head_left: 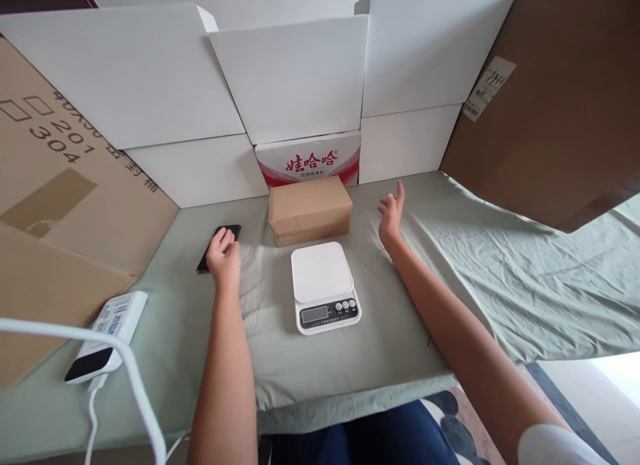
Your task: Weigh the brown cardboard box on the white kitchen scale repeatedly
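My left hand (223,253) is over the near part of a black phone (231,231), which lies flat on the cloth. Its fingers are loosely curled with a little space by the thumb, and nothing shows in them. On the other side, my right hand (392,215) is open above the cloth, one finger pointing up and the others slightly bent. Between my forearms sits a white kitchen scale (323,271) with a blank-looking display and several round buttons at its near end. Just behind the scale is a closed brown cardboard box (313,208).
A green cloth (390,345) covers the table. White boxes (295,78) and a red-and-white carton (310,159) form the back. Large cardboard boxes stand at left (75,185) and right (555,105). A white power strip (113,331) and a white cable (133,371) are at lower left.
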Motion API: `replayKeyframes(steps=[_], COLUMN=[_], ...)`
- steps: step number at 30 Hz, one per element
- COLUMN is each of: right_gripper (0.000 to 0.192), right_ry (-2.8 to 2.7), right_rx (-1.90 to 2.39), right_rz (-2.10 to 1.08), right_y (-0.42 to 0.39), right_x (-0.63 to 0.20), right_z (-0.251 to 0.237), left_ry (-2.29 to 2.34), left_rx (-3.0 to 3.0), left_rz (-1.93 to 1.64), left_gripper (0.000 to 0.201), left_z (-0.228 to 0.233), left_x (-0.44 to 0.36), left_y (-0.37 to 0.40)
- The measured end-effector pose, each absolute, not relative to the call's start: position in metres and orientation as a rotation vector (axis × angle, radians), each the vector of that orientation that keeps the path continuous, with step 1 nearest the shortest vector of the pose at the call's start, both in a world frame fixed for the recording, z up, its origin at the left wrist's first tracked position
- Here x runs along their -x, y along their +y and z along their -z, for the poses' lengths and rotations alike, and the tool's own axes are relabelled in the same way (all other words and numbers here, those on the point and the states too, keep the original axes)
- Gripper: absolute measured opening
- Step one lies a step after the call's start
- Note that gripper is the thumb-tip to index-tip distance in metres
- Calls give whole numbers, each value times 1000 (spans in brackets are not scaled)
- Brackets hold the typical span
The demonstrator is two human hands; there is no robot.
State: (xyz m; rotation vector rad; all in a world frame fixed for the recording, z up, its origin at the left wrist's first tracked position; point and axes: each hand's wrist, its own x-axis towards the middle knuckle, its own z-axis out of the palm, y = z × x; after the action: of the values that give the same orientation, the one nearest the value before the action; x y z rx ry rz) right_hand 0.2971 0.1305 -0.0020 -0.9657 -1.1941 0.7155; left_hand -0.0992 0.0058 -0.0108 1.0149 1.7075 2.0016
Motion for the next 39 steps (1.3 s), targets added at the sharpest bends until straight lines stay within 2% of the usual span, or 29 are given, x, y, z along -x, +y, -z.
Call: replayKeyframes(steps=[4, 11, 18, 25, 30, 35, 39], right_gripper=[60, 47, 51, 58, 64, 79, 89], right_ry=[-870, -989, -1340, -1490, -1522, -1570, -1593], right_rx=[1105, 1081, 920, 832, 798, 767, 798], right_rz=[-774, -895, -1077, -916, -815, -666, -646], right_y=[137, 126, 100, 85, 75, 28, -21], right_x=[-310, -285, -247, -238, -243, -265, -287], right_z=[8, 7, 0, -6, -14, -23, -11], left_ry=[1681, 1642, 1516, 1595, 1535, 1506, 1674], left_rx=[-998, -1074, -1203, -1276, -1273, -1334, -1450], left_rz=[-2013, -1893, -1611, -1568, -1644, -1751, -1697], left_gripper=[58, 55, 45, 41, 45, 50, 41], left_z=[13, 14, 10, 13, -4, -16, -2], left_x=[102, 80, 49, 41, 35, 16, 3], left_y=[7, 8, 10, 11, 3, -47, -108])
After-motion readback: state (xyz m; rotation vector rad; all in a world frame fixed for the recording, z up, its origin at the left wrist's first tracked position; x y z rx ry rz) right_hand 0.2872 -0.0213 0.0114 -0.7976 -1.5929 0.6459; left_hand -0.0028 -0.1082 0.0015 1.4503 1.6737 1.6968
